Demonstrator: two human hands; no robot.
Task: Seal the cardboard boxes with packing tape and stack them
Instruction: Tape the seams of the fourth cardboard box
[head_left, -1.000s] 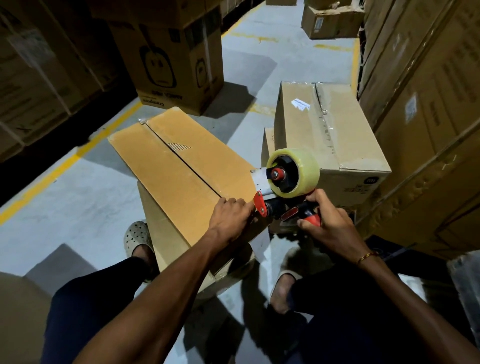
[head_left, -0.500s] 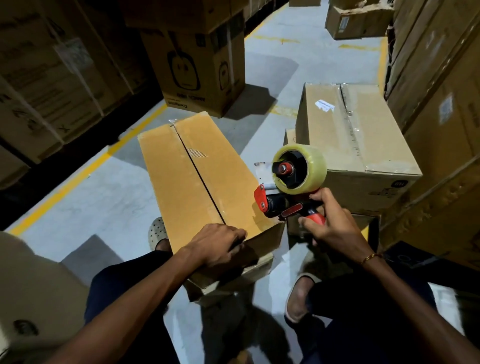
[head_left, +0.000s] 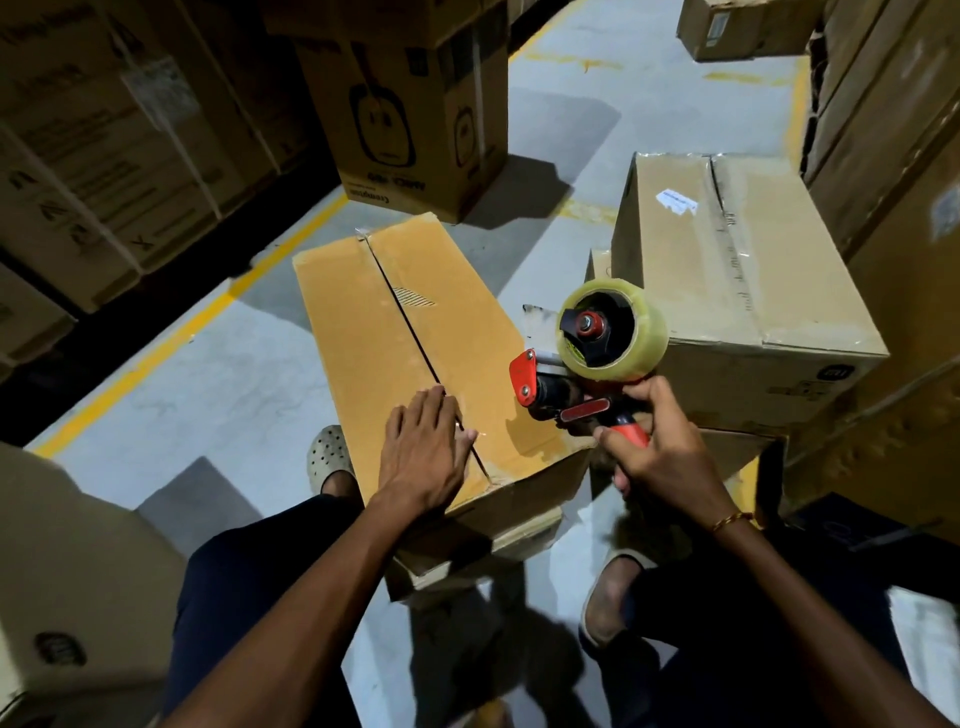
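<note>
We had the long box (head_left: 410, 358) lying on the floor between our knees, its long axis running away from us and a little to the left, with the open seam (head_left: 410, 332) down the middle of its top. Our left hand (head_left: 423, 457) lay flat on the near end of that top, fingers straight and close together, pressing on the flaps right at the seam. Our right hand (head_left: 660, 457) was curled round the red handle of the tape gun (head_left: 582, 374), which hung in the air just off the box's near right corner (not touching the cardboard, as far as we could tell). The roll of clear tape (head_left: 613, 332) sat on top of the gun, and the gun's red front end pointed left, toward the seam.

So the seam's near end lay to the left of the gun and close to it, beside our left fingers, and the right hand was the one to carry it there. We judged the pull would then have to run the seam's whole length, away from us. A taped box (head_left: 737, 291) stood just right of ours
</note>
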